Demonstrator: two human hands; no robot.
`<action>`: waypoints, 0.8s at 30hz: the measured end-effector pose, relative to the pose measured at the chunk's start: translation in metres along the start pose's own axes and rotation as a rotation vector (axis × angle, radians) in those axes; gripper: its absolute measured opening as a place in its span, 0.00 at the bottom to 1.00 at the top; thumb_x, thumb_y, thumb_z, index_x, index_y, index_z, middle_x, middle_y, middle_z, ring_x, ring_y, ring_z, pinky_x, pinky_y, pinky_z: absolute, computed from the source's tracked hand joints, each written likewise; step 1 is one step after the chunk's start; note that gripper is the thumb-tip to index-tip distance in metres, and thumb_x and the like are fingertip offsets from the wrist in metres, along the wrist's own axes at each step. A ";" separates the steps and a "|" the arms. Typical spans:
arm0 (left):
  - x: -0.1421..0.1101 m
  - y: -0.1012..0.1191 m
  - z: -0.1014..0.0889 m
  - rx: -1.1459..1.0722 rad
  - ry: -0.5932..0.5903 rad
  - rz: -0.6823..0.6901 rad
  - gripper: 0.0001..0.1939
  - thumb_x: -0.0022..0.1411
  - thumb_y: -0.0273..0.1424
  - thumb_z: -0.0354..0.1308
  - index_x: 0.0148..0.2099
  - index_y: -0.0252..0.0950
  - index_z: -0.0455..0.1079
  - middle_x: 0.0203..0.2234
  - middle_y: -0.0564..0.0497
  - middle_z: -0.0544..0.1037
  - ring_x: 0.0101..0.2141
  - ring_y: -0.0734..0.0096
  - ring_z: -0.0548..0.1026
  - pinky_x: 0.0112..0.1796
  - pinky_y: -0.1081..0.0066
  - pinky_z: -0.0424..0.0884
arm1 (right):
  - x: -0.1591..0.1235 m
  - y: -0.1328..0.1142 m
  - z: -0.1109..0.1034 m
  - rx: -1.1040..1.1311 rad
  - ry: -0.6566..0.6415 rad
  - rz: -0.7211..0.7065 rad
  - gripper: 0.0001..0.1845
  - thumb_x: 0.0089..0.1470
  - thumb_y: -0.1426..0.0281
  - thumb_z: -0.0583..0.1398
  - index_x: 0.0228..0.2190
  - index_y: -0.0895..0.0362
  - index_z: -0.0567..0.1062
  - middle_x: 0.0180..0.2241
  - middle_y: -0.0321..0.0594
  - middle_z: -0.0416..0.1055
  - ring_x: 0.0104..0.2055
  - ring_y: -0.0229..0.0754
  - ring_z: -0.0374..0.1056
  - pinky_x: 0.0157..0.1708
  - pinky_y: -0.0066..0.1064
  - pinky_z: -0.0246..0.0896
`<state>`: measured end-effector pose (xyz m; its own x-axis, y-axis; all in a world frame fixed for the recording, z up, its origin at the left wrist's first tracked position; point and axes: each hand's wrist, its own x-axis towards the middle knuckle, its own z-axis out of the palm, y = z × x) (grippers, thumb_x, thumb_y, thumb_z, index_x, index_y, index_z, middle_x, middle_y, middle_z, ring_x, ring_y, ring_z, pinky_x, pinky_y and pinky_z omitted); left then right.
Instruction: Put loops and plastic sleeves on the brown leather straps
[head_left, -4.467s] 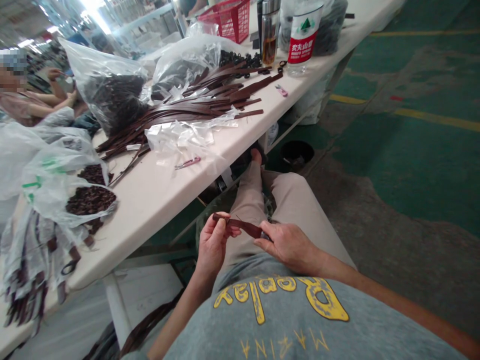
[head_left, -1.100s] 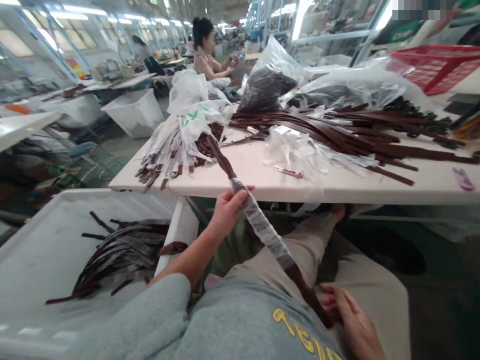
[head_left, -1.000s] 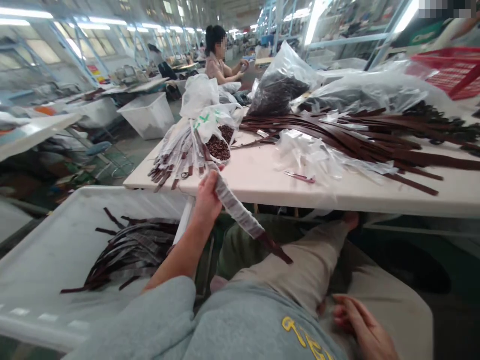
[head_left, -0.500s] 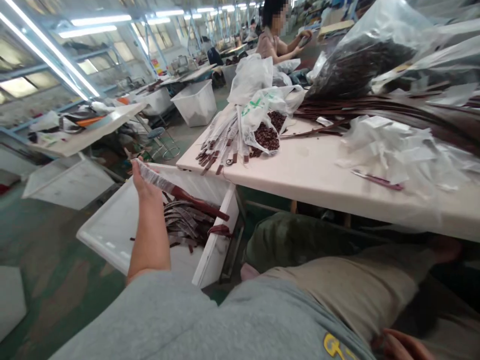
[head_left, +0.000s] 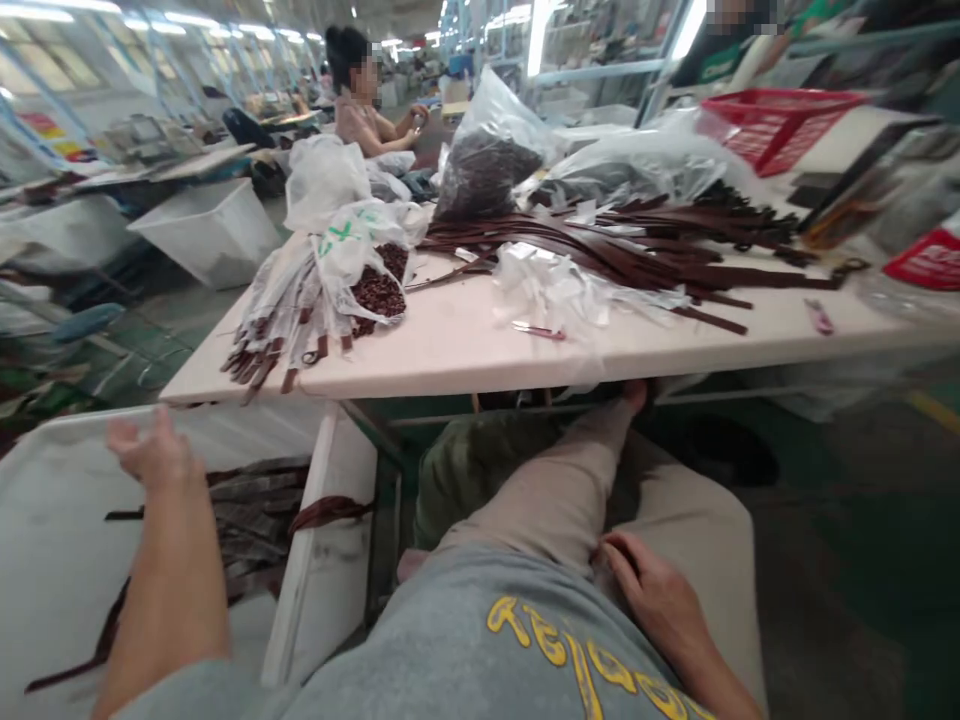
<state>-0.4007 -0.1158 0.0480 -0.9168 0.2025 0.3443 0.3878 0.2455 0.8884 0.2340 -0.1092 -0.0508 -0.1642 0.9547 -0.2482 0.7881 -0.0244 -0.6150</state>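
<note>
My left hand (head_left: 154,450) hangs open above a white plastic bin (head_left: 322,520), with nothing in its fingers. Below it lies a pile of plastic-wrapped brown leather straps (head_left: 255,500). One dark strap (head_left: 330,512) droops over the bin's rim, and another (head_left: 97,640) lies near my left forearm. My right hand (head_left: 652,590) rests on my thigh, holding nothing. The nearest table edge is beyond my knee, and the straps there are out of reach of both hands.
A long white table (head_left: 420,355) holds a heap of leather straps (head_left: 622,255), plastic bags, wrapped strap bundles (head_left: 277,325) and a pink-handled cutter (head_left: 538,331). A red basket (head_left: 780,125) stands far right. A co-worker (head_left: 360,100) sits beyond, near a white bin (head_left: 202,230).
My left hand no longer holds the wrapped strap and has opened over the bin. A strap now droops over the bin's rim. My view has swung back toward the table.
</note>
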 end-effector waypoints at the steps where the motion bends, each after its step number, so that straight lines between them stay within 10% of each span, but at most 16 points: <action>1: -0.002 0.003 0.015 -0.004 0.014 -0.025 0.27 0.61 0.35 0.57 0.59 0.37 0.51 0.57 0.46 0.63 0.49 0.61 0.69 0.53 0.51 0.68 | -0.003 0.005 -0.001 -0.023 0.051 0.003 0.21 0.57 0.52 0.49 0.35 0.50 0.75 0.35 0.41 0.80 0.36 0.49 0.76 0.38 0.37 0.67; 12: -0.111 0.059 0.136 0.004 -0.414 0.295 0.38 0.53 0.34 0.66 0.63 0.32 0.56 0.59 0.38 0.64 0.54 0.51 0.69 0.52 0.54 0.70 | -0.014 0.016 -0.014 0.099 0.200 0.013 0.19 0.60 0.56 0.49 0.34 0.53 0.75 0.31 0.41 0.78 0.34 0.45 0.73 0.36 0.34 0.64; 24: -0.192 0.101 0.147 0.075 -0.673 0.641 0.39 0.56 0.47 0.59 0.65 0.33 0.58 0.59 0.34 0.65 0.56 0.44 0.67 0.52 0.50 0.69 | -0.015 0.014 -0.020 0.240 0.252 -0.022 0.15 0.60 0.61 0.52 0.33 0.54 0.76 0.24 0.35 0.74 0.28 0.39 0.68 0.32 0.29 0.58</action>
<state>-0.1715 0.0092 0.0274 -0.2867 0.8217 0.4926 0.8274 -0.0469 0.5597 0.2595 -0.1185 -0.0413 -0.0047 0.9982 -0.0592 0.6193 -0.0436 -0.7839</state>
